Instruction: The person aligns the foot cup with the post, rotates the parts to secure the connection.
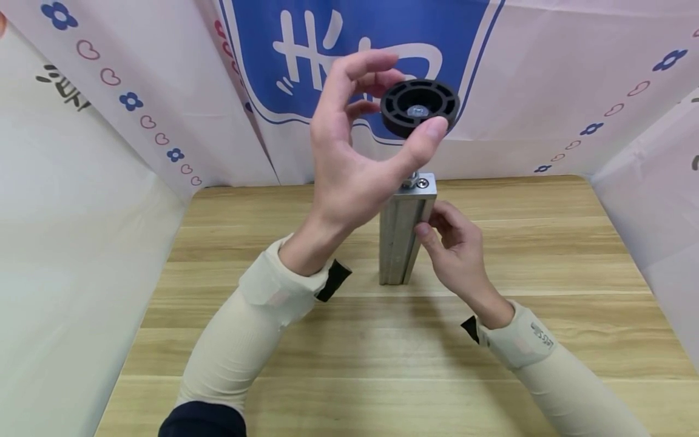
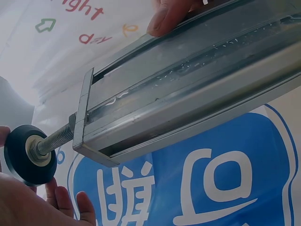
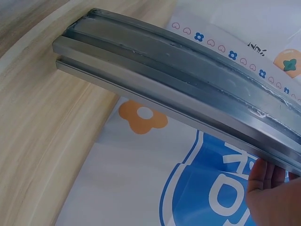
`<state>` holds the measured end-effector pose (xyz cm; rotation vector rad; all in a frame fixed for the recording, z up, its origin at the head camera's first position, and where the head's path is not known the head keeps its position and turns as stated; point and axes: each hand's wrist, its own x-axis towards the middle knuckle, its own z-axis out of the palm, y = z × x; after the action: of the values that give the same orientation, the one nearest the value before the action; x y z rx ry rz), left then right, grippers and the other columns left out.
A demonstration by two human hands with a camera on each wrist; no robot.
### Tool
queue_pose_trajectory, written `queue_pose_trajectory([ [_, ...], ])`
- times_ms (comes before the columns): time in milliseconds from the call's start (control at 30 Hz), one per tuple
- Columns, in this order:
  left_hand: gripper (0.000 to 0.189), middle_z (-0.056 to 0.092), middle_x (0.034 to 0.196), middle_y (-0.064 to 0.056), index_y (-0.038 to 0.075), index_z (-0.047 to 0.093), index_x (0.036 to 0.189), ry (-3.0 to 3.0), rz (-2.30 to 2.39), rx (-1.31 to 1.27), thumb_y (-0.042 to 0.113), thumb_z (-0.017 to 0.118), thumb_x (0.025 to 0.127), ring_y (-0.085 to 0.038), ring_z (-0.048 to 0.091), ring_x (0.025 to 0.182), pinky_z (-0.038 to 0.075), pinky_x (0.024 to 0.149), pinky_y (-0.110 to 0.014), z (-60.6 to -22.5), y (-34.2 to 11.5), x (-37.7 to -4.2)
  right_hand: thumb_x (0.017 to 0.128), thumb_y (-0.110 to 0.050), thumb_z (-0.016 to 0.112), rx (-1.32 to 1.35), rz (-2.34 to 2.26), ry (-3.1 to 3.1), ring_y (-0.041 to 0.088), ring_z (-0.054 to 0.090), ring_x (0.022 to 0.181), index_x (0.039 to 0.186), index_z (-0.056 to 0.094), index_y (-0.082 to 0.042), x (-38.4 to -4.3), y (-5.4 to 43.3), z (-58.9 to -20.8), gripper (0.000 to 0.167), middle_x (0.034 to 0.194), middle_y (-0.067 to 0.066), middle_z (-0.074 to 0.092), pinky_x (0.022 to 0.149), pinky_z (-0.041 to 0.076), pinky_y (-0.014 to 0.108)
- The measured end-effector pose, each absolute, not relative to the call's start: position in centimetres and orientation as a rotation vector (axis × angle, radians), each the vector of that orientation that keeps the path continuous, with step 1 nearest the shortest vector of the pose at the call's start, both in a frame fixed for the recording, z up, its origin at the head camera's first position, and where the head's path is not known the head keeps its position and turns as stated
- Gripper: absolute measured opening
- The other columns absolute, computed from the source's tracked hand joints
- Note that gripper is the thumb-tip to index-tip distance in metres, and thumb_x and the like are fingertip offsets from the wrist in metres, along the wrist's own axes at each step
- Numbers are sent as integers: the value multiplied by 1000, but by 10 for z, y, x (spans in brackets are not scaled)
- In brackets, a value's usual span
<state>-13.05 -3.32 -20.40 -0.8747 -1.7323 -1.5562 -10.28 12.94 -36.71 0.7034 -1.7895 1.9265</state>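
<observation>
The left hand [image 1: 349,164] grips the black round foot [image 2: 21,157] by its rim, with the thumb on the near side and the fingers curled toward the far side. Just below this hand, a threaded rod [image 2: 55,140] comes out of the foot and goes down to the cap [image 2: 83,110] on the metal bar [image 1: 401,233]. The bar stands upright on the wooden table [image 1: 382,364], just left of the right hand [image 1: 459,249], which pinches its edge, seemingly to keep it steady.

As for the progress, the cap appears already fixed: a screw [image 1: 423,182] sits in it, below the left hand. The rod seems set in the cap, with a nut [image 2: 72,123] beside it, so foot and bar are probably joined. Much thread shows between foot and nut; perhaps some turning is left, but one cannot tell in which direction, nor whether the nut is tight.
</observation>
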Motion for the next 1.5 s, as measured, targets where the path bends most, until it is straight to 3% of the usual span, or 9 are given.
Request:
queue_pose_trajectory([
  [433, 57, 65, 122, -26, -13, 56, 126, -1714, -1529, -902, 24, 70, 85, -8, 57, 107, 50, 95, -31, -209, -32, -131, 99, -31, 70, 729, 1912, -1801, 9, 63, 95, 116, 60, 23, -102, 130, -366, 57, 106, -9, 69, 84, 55, 21],
  [833, 68, 63, 124, -19, -9, 56, 130, -1760, -1505, -853, 18, 87, 77, -7, 55, 111, 49, 96, -28, -205, -32, -127, 99, -29, 71, 726, 1920, -1787, 9, 62, 94, 115, 59, 23, -101, 128, -366, 56, 105, -9, 69, 83, 54, 20],
  [967, 69, 62, 118, -18, -9, 56, 130, -1775, -1490, -835, 19, 89, 76, -6, 53, 111, 48, 96, -28, -203, -31, -127, 98, -31, 71, 716, 1917, -1798, 9, 62, 94, 116, 60, 23, -101, 128, -367, 58, 105, -9, 69, 83, 54, 20],
  [1500, 58, 69, 117, -24, -12, 55, 126, -1705, -1524, -874, 21, 76, 83, -8, 58, 108, 47, 95, -29, -206, -32, -130, 98, -31, 71, 707, 1914, -1797, 9, 62, 93, 117, 60, 22, -103, 129, -366, 57, 104, -9, 69, 83, 54, 21],
])
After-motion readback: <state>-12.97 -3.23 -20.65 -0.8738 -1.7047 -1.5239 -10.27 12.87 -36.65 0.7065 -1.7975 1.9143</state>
